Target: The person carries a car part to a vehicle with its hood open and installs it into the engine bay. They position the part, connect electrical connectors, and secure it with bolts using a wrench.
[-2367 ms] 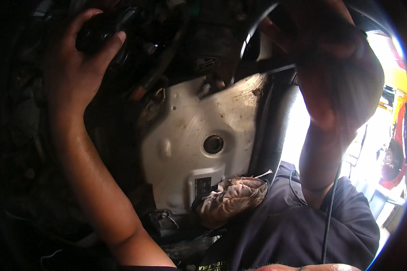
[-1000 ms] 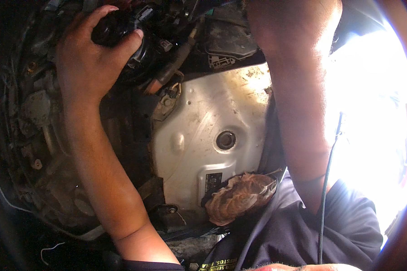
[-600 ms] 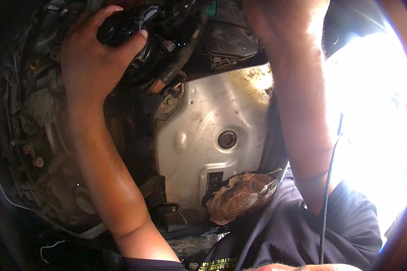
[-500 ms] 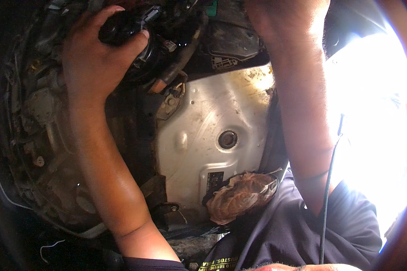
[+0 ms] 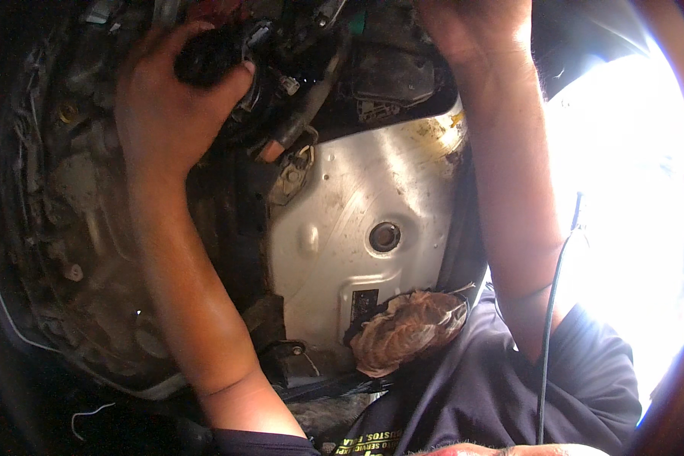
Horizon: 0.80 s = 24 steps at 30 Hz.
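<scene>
At the upper left, my left hand curves its thumb and fingers around a black rounded part among dark vehicle parts. The far side of that part is in shadow. My right hand reaches up past the top edge. Its fingers are out of view, so what it touches is hidden. Between the hands are a dark hose with an orange-brown end and a black plastic housing. Close to my left thumb is a small pale connector.
A silvery metal panel with a round dark plug fills the middle. A crumpled brown piece lies at its lower right. A dark cord hangs by my right arm. Grimy mechanical parts line the left.
The view has shifted slightly, moving the panel a little rightward. My left hand keeps its curl around the black part. A reddish patch now shows above it. My right hand sits slightly further left.
</scene>
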Tool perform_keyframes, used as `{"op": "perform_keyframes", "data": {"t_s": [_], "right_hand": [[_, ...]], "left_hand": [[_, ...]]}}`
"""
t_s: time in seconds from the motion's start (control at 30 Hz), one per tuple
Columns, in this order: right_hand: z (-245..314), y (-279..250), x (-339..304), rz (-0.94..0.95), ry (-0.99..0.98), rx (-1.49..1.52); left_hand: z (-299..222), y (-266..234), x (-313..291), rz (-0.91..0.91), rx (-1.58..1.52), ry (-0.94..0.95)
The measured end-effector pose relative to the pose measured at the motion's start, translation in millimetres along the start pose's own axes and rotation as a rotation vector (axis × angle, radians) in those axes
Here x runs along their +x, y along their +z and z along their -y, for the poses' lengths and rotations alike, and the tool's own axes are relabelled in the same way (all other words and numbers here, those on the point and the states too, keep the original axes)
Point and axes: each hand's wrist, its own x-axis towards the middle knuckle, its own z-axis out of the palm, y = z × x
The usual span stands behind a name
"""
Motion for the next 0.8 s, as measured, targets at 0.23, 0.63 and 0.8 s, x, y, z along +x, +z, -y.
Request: {"op": "perform_keyframes", "data": {"t_s": [0.23, 0.63, 0.8], "right_hand": [[8, -8, -24, -0.079, -0.066, -0.112], [0, -6, -16, 0.004, -0.129, 0.144], [-6, -19, -2, 0.063, -0.135, 0.046]], "left_hand": [[-3, -3, -2, 0.066, -0.019, -0.069], [0, -4, -3, 0.051, -0.033, -0.043], [1, -1, -1, 0.017, -0.029, -0.003]]}}
